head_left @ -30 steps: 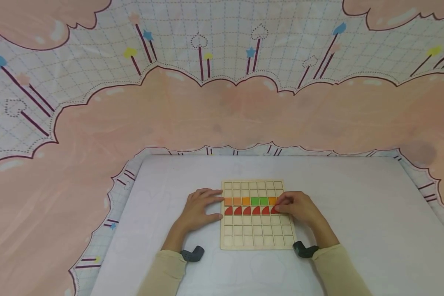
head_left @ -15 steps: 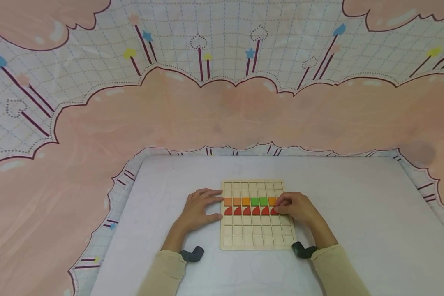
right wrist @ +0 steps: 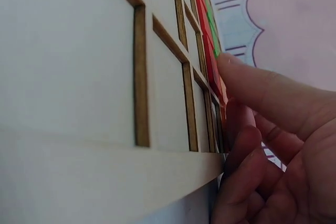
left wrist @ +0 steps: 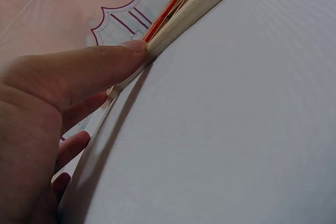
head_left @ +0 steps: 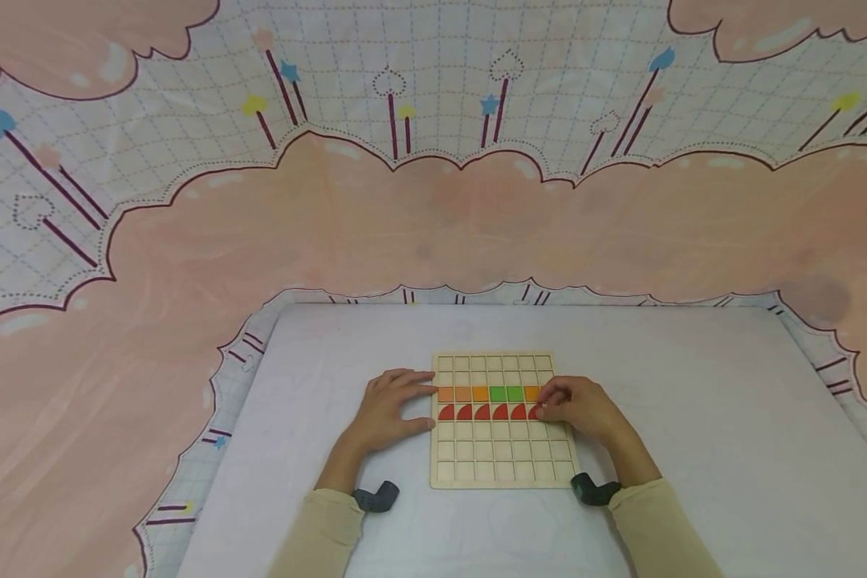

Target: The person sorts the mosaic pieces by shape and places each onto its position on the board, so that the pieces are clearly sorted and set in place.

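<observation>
A wooden grid board point(head_left: 502, 471) lies on the white table. One row holds square tiles in orange and green point(head_left: 506, 394). In the row just nearer, several red quarter-circle tiles point(head_left: 482, 413) sit one per cell. My left hand point(head_left: 383, 409) rests spread at the board's left edge, thumb and fingertips touching it; in the left wrist view the thumb point(left wrist: 105, 66) presses that edge. My right hand point(head_left: 585, 409) bends its fingers over the rightmost red quarter-circle tile point(head_left: 533, 413), pinching it with the thumb and partly hiding it. The right wrist view shows the thumb point(right wrist: 262, 85) against the red tiles.
Bare cells point(head_left: 484, 449) fill the board's near rows, and more lie in its far rows. Dark wrist cameras point(head_left: 377, 496) are strapped at both wrists. A patterned pink and white cloth point(head_left: 433, 217) hangs behind the table point(head_left: 694, 385).
My right fingers have shifted very slightly at the rightmost red tile, which now lies flatter in its cell. My left hand stays at the board's left edge.
</observation>
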`<state>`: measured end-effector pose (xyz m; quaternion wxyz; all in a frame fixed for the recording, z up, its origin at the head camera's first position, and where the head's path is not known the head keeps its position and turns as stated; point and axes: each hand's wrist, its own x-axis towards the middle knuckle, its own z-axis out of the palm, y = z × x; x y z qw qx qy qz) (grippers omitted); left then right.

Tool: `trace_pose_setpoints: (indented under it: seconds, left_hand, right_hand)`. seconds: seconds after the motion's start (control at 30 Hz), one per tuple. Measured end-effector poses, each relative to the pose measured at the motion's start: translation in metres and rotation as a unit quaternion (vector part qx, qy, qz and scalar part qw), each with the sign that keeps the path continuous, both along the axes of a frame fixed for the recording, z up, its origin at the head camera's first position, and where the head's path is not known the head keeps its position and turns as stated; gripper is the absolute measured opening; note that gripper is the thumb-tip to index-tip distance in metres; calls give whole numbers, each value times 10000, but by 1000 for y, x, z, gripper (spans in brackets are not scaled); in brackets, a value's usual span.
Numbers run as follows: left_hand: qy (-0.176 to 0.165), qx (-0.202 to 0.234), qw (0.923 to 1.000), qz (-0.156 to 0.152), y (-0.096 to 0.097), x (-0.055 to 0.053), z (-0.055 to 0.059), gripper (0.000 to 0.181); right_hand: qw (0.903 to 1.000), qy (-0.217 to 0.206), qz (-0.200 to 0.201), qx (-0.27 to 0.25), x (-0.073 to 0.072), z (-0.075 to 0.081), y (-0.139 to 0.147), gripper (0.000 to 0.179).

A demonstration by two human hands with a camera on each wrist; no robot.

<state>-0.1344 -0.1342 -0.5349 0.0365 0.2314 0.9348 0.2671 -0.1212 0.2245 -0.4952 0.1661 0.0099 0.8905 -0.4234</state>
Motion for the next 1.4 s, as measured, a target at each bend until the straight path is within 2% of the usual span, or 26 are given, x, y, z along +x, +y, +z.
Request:
trace_pose_setpoints:
  seconds: [0.2,1.1,1.27,1.4]
  left_hand:
    - [-10,4,10000,-1,0,0,1,56]
    - [-19,13,10000,-61,2,1,2,56]
    - [-55,107,9999,-30,1,1,2,53]
    - [-241,404,9988,155,0,4,10,48]
  right_hand:
    - [9999,-58,54,-137,0,2,1,23]
    - [9999,-114,86,-79,2,4,6,24]
    - [9998,153,141,29,7,6,18,24]
    - [9989,428,46,172,11,12,32,21]
